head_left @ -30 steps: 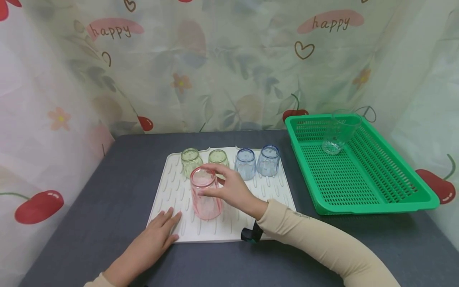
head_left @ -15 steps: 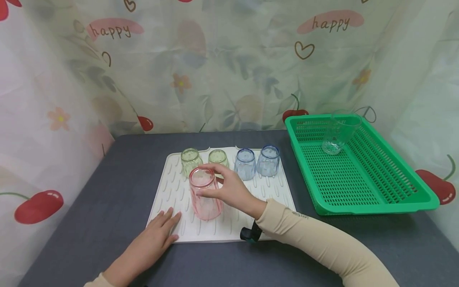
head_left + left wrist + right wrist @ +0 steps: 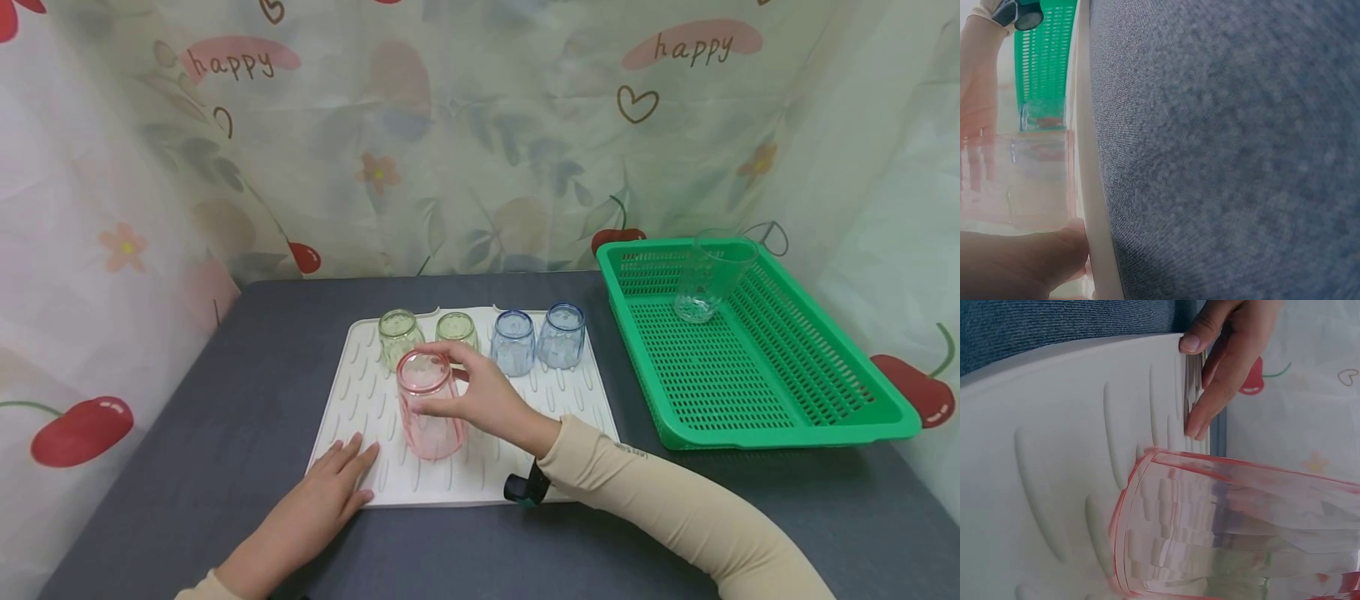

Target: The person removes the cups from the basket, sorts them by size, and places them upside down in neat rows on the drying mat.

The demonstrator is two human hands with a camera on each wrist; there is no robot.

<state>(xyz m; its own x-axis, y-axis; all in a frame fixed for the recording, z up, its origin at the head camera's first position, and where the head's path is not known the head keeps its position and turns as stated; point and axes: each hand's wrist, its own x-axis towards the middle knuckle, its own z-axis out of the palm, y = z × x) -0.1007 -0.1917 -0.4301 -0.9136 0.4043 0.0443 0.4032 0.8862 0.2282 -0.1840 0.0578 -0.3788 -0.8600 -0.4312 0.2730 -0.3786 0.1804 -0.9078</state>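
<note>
A tall pink glass (image 3: 431,429) stands upside down on the white ridged draining mat (image 3: 360,400). My right hand (image 3: 480,392) grips it near the top, thumb on the near side and fingers round the back. In the right wrist view the rim of the pink glass (image 3: 1241,531) sits against the mat. My left hand (image 3: 330,479) rests on the mat's front left corner with its fingers straight. Behind the pink glass stand two green glasses (image 3: 400,337), partly hidden by my right hand, and two blue glasses (image 3: 562,337), all upside down.
A green plastic basket (image 3: 787,436) stands on the right of the dark table (image 3: 262,358), with one tall clear glass (image 3: 712,275) inside at the back. A patterned curtain (image 3: 487,150) closes off the back and sides.
The pink glass tilts or shifts very slightly to the left with my right hand over the first half second. My left hand stays put.
</note>
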